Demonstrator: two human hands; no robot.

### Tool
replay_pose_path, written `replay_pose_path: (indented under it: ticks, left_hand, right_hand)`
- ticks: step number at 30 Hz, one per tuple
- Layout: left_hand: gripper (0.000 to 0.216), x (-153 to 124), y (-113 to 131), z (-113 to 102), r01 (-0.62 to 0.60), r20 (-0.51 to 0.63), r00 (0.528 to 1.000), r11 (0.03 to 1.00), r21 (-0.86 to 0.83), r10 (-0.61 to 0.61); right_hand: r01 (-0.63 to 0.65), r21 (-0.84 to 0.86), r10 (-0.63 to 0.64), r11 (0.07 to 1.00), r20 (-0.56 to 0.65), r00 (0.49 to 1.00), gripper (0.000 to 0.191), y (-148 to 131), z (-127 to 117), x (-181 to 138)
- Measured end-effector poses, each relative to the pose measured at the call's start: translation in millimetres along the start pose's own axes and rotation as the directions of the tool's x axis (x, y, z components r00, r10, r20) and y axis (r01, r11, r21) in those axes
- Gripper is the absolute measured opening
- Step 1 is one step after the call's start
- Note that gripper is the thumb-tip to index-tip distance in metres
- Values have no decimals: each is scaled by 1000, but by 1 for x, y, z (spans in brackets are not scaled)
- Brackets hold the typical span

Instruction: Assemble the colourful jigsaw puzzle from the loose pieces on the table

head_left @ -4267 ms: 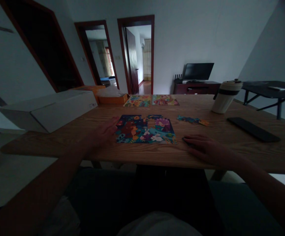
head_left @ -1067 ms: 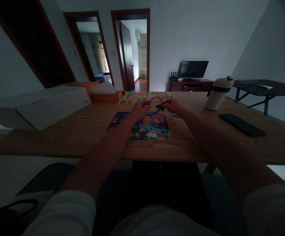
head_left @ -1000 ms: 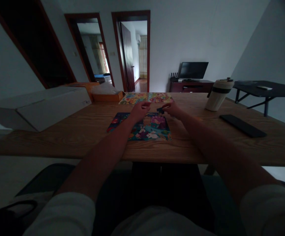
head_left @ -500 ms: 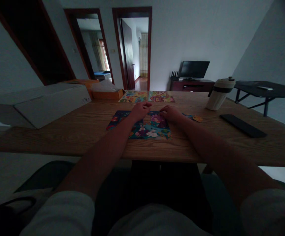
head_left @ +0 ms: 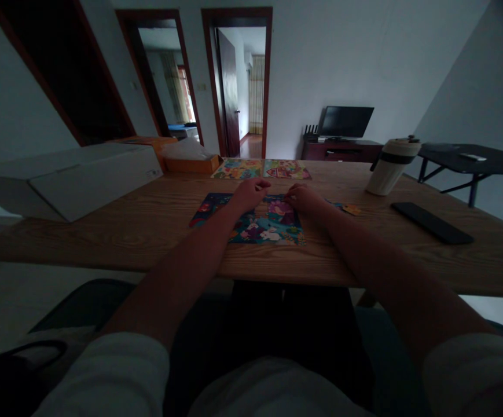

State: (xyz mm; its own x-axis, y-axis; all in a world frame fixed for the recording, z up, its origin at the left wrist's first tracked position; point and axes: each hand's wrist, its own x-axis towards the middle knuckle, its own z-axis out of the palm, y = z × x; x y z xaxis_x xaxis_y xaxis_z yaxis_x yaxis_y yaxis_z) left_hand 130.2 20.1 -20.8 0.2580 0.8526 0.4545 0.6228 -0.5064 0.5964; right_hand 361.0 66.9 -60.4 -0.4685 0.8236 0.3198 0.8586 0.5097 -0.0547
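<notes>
A dark, colourful jigsaw puzzle (head_left: 272, 233) with white rabbits and a purple shape lies flat on the wooden table before me. My left hand (head_left: 250, 195) hovers over its far edge, fingers curled in and thumb close to the forefinger; whatever is in them is too small to tell. At the far right corner of the puzzle is my right hand (head_left: 303, 198), its fingertips pinched together low against the picture. What they grip is hidden. Beside the right wrist lie a few loose puzzle pieces (head_left: 352, 209), one of them orange. My left forearm covers part of the puzzle.
Two bright picture puzzles (head_left: 240, 169) lie along the table's far edge. On the left are a long white box (head_left: 95, 179) and an orange box (head_left: 193, 165) with plastic inside. A tumbler (head_left: 392, 167) and a flat black case (head_left: 431, 222) stand to the right.
The view has shifted slightly. Both hands stay in nearly the same place over the puzzle's far edge, with the right fingers only a little changed.
</notes>
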Motion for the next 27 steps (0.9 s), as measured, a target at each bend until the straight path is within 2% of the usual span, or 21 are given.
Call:
replay_pose_path:
  ticks: [3, 9, 15, 19, 24, 27]
  left_hand:
    - [21, 0, 1, -1, -1, -13, 1000, 1000, 18, 1]
    - [21, -2, 6, -3, -23, -12, 1000, 1000, 17, 24]
    - [21, 0, 4, -1, -29, -7, 1000, 999, 21, 30]
    - [23, 0, 3, -1, -39, -5, 999, 999, 7, 39]
    - [23, -1, 4, -2, -38, -2, 999, 999, 5, 38]
    - [22, -1, 3, -2, -36, 3, 999, 999, 14, 36]
  right_hand:
    - [53, -32, -52, 998, 22, 998, 32, -3, -4, -5]
    - [54, -82, -42, 995, 144, 989, 42, -11, -11, -10]
    - [-38, -116, 58, 993, 175, 983, 40, -26, -23, -14]
    - [-36, -141, 64, 989, 200, 978, 38, -31, -26, -15]
    - [-74, -13, 76, 997, 209, 975, 35, -27, -23, -15]
    - [-143, 132, 130, 981, 99, 987, 40, -12, -27, -14]
